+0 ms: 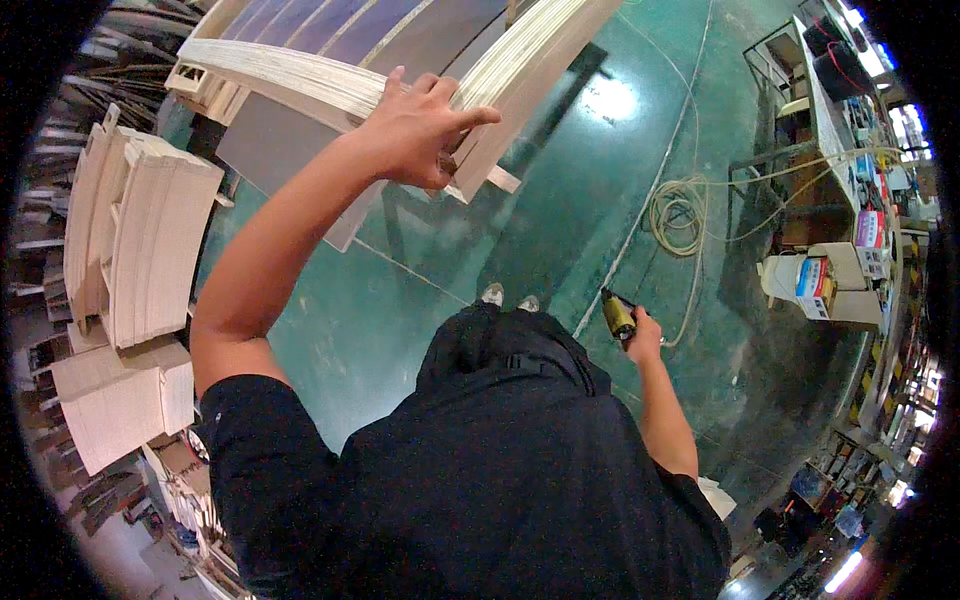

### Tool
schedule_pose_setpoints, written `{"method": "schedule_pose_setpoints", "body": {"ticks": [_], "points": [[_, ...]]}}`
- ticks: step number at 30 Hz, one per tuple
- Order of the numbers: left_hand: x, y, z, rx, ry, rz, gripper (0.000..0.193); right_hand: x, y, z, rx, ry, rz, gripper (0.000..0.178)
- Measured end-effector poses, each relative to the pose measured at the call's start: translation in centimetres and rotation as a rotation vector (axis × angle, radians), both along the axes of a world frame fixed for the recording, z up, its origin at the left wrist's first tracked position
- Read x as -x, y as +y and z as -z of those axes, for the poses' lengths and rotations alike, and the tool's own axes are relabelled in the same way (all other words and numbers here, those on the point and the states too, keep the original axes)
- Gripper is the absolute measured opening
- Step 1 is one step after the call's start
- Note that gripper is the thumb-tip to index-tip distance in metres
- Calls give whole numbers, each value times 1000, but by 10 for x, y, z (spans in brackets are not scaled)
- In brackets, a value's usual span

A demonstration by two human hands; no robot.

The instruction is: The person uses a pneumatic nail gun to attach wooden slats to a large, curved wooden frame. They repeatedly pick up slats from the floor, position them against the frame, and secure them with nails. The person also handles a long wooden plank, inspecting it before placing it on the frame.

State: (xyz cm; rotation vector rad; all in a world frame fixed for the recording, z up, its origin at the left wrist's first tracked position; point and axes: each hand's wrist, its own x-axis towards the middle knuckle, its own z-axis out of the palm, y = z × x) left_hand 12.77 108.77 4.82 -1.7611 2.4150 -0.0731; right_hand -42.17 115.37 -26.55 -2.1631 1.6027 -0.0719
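My left hand is stretched out over the near corner of a large pale wooden frame. Its fingers are spread, lying on the layered plywood edges, and the thumb side hangs past the corner. What lies under the palm is hidden. Low on the right, my right hand is wrapped round the handle of a yellow-and-black air nail gun, held away from the frame with its nose pointing up and left in the view. A thin air hose runs from near the hand.
Stacked curved plywood pieces stand at left, with boards below them. A coil of pale hose lies on the green floor. At right are a workbench and open cardboard boxes. A grey panel sits under the frame.
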Motion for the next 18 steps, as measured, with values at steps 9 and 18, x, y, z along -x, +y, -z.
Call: {"method": "schedule_pose_setpoints", "body": {"ticks": [9,18], "points": [[2,3,-3,-6,-40,-8,90,19,76,36,-163,89,147,50],[10,9,-3,12,-69,-24,81,16,106,34,-158,-7,224,40]]}}
